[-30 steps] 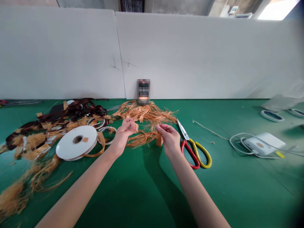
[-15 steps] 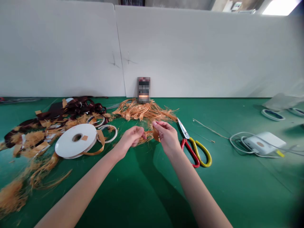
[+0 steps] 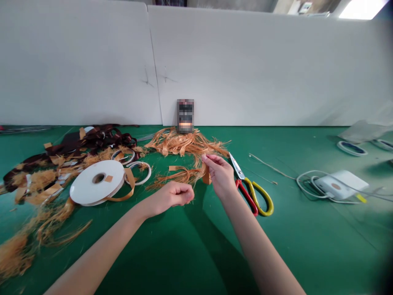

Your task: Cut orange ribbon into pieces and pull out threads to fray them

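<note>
My right hand (image 3: 219, 175) pinches a piece of tan ribbon (image 3: 207, 177), whose lower end hangs below the thumb. My left hand (image 3: 172, 196) is closed in a pinch, lower and to the left; faint fine threads seem to show at its fingertips, but I cannot make out what it holds. Between and beyond the hands lies a frayed bundle of tan ribbon strands (image 3: 181, 175) on the green table. Scissors (image 3: 241, 172) with one red and one yellow handle lie just right of my right hand, blades pointing away.
A white ribbon spool (image 3: 95, 184) and white rings (image 3: 144, 180) lie left. Behind them are dark brown ribbons (image 3: 107, 137). A larger tan frayed pile (image 3: 187, 143) sits before a pixelated upright device (image 3: 186, 116). A white box with cable (image 3: 344, 184) lies right; a white partition (image 3: 260, 69) stands behind.
My left hand has moved down and slightly right, away from the frayed strands, which now show more fully. My right hand has shifted slightly right, still holding the ribbon.
</note>
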Action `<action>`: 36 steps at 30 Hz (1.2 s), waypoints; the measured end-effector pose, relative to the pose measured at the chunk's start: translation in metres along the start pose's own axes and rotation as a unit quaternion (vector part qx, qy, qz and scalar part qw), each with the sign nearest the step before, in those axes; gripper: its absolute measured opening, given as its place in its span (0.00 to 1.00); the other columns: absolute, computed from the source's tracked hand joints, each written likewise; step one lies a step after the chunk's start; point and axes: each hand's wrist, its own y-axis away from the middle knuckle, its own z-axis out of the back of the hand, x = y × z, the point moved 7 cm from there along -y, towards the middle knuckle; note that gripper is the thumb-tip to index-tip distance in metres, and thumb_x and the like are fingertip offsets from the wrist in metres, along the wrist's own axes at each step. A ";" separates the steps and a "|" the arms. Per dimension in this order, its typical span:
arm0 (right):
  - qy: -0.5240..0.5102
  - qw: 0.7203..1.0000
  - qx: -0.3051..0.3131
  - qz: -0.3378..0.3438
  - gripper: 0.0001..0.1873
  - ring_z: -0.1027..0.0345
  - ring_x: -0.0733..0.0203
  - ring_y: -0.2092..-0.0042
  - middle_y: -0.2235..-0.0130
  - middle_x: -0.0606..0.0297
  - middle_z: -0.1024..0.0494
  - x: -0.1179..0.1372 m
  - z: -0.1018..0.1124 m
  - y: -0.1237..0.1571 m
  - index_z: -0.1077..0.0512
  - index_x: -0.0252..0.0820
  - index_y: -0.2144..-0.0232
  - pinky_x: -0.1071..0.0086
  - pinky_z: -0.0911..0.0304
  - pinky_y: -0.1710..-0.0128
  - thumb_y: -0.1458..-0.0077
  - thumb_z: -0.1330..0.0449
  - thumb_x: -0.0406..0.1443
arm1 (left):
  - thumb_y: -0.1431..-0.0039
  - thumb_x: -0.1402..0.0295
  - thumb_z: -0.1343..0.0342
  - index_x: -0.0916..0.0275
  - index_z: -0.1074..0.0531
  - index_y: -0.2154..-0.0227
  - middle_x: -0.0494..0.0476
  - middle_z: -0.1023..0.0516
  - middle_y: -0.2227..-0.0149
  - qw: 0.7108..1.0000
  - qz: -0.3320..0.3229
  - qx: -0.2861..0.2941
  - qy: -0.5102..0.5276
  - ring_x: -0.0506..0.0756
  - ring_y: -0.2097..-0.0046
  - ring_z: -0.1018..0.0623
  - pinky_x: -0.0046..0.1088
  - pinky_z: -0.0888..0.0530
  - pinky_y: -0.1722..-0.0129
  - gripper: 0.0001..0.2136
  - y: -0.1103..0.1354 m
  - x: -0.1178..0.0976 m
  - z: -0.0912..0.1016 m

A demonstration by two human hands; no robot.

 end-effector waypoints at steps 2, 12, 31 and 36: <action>0.006 1.000 -0.009 0.010 0.19 0.28 0.67 0.69 0.74 0.70 0.23 0.003 0.005 -0.004 0.27 0.40 0.78 0.75 0.33 0.70 0.77 0.24 0.35 | 0.40 0.61 0.48 0.62 0.39 0.78 0.48 0.42 0.77 0.999 -0.004 0.002 0.038 0.48 0.75 0.44 0.27 0.50 0.77 0.14 0.007 0.003 0.003; 0.068 0.997 -0.047 0.010 0.20 0.30 0.66 0.72 0.75 0.66 0.22 0.006 0.036 -0.017 0.23 0.38 0.76 0.74 0.34 0.73 0.76 0.25 0.38 | 0.37 0.61 0.49 0.62 0.33 0.76 0.53 0.35 0.69 0.976 -0.081 -0.173 0.103 0.51 0.65 0.35 0.26 0.36 0.65 0.14 0.048 0.010 0.052; 0.095 0.994 0.042 -0.025 0.20 0.37 0.69 0.79 0.80 0.71 0.28 -0.001 0.010 0.007 0.28 0.39 0.79 0.72 0.37 0.75 0.73 0.26 0.43 | 0.41 0.60 0.45 0.62 0.26 0.64 0.56 0.24 0.64 0.957 0.002 -0.281 0.073 0.45 0.78 0.40 0.21 0.41 0.79 0.10 0.030 0.025 0.052; 0.091 0.991 0.085 -0.047 0.19 0.36 0.70 0.78 0.77 0.70 0.26 -0.001 -0.012 0.025 0.26 0.38 0.78 0.73 0.36 0.75 0.72 0.26 0.43 | 0.45 0.55 0.42 0.58 0.27 0.52 0.59 0.23 0.53 0.962 0.009 -0.269 -0.032 0.53 0.66 0.28 0.28 0.34 0.66 0.19 0.014 0.019 0.042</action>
